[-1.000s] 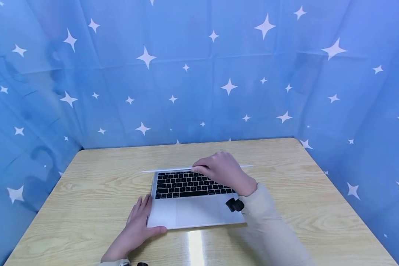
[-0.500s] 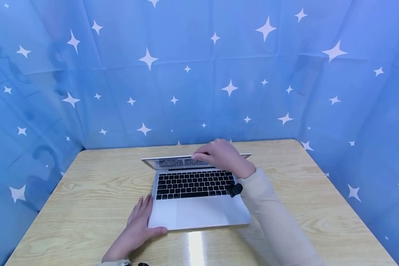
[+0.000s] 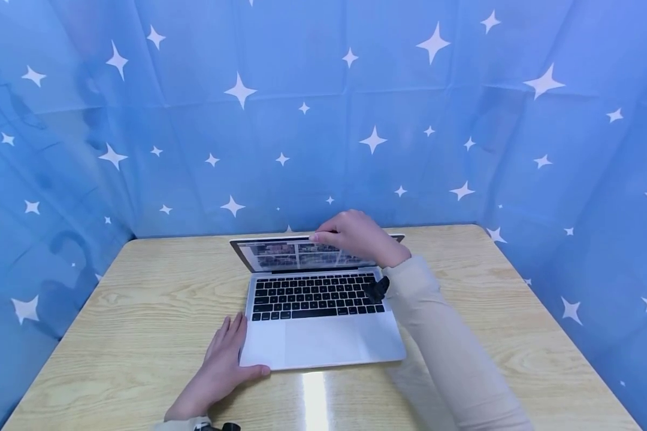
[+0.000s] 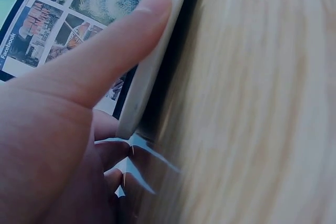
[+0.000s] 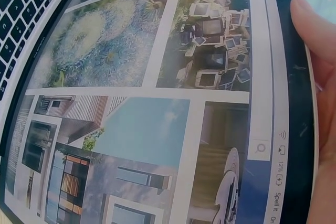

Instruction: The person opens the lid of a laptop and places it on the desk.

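A silver laptop (image 3: 323, 344) stands on the wooden table with its lid raised and its screen (image 3: 280, 256) lit with rows of pictures. At the middle of the lid's top edge, my right hand (image 3: 358, 238) pinches the rim between thumb and fingers. In the right wrist view, the thumb (image 5: 315, 30) lies at the screen's dark border. My left hand (image 3: 223, 365) rests around the near left corner of the base, thumb along the front edge and straight fingers along the left side. The left wrist view shows that thumb (image 4: 121, 45) across the laptop's edge.
Pale wooden table (image 3: 156, 299) surrounds the laptop, its far edge close behind the lid. A blue curtain (image 3: 302, 131) with white stars hangs at the back and both sides. Black devices are worn on both wrists, the right one (image 3: 376, 290) hanging over the keyboard.
My right hand has swung the laptop lid up and back from a nearly edge-on angle, so the screen now shows. My left hand has stayed at the near left corner.
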The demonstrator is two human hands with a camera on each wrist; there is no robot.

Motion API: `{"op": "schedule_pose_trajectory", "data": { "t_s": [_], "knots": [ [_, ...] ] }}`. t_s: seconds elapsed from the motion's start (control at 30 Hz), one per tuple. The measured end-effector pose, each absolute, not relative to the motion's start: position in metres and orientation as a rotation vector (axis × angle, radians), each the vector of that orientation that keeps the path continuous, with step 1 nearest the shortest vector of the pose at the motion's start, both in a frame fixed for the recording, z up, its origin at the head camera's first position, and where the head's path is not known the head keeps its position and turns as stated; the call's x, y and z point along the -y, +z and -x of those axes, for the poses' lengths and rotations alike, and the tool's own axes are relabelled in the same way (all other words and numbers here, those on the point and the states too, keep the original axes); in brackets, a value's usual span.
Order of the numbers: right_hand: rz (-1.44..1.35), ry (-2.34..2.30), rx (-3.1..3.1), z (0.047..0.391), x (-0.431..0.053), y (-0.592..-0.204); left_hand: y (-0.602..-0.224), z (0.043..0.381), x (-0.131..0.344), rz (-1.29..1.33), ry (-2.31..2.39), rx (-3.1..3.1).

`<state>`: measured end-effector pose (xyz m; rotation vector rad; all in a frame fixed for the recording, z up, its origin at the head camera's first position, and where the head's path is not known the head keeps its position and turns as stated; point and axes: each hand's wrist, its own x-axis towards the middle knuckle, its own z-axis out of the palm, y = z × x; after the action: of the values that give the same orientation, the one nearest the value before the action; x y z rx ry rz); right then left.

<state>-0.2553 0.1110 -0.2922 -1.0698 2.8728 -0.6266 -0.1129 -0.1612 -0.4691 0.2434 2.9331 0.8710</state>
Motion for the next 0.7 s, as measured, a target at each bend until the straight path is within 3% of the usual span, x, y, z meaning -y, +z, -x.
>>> {"op": "schedule_pose_trajectory", "data": {
  "t_s": [0.7],
  "knots": [
    [1.083, -0.581, -2.880, 0.276, -0.106, -0.284, -0.473, 0.115, 0.162, -0.200, 0.868, -2.917]
  ]
}}
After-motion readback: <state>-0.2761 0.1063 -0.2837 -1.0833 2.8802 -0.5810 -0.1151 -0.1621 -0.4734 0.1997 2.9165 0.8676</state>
